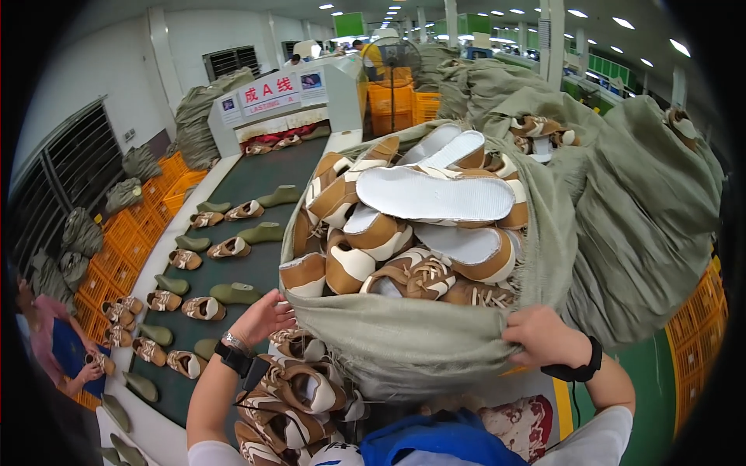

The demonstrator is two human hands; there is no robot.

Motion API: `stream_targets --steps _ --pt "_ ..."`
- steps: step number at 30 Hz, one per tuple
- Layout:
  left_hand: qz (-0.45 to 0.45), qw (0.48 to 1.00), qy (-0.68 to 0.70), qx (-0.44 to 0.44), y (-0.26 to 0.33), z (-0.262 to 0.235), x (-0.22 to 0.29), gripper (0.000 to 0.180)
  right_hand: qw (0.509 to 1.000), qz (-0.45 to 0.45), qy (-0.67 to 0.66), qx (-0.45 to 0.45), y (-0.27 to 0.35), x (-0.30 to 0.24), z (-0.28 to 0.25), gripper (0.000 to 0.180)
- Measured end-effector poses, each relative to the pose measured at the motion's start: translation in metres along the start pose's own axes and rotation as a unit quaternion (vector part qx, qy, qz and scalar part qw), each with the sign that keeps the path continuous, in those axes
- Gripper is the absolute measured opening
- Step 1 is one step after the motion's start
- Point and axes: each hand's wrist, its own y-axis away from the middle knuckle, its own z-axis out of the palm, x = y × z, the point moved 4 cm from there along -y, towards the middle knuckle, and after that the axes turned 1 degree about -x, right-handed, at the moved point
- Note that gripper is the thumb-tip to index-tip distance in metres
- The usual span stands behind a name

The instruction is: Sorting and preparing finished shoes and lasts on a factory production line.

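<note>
A large grey-green woven sack stands open in front of me, filled with brown and white shoe uppers. White-soled pieces lie on top of the heap, and a laced upper shows at the near edge. My left hand is at the sack's left rim, its fingers curled against the cloth edge. At the right rim, my right hand is closed around the bunched cloth. Below my left hand, more brown and white shoes are piled, partly hidden by the sack and my forearm.
On the left, a dark conveyor belt carries shoes and green shoe lasts. A person in pink handles a shoe beside it. More full sacks stand at the right, over orange crates. A fan stands behind.
</note>
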Motion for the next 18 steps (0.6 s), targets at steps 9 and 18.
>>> stream_targets --steps 9,18 --pt "0.135 0.989 0.063 0.018 -0.035 -0.013 -0.027 0.024 0.968 -0.140 0.202 0.051 -0.017 -0.054 0.038 0.018" --pt "-0.042 0.993 -0.107 0.005 -0.066 -0.009 -0.065 0.028 0.946 0.093 -0.019 0.311 0.045 -0.040 0.057 0.027"
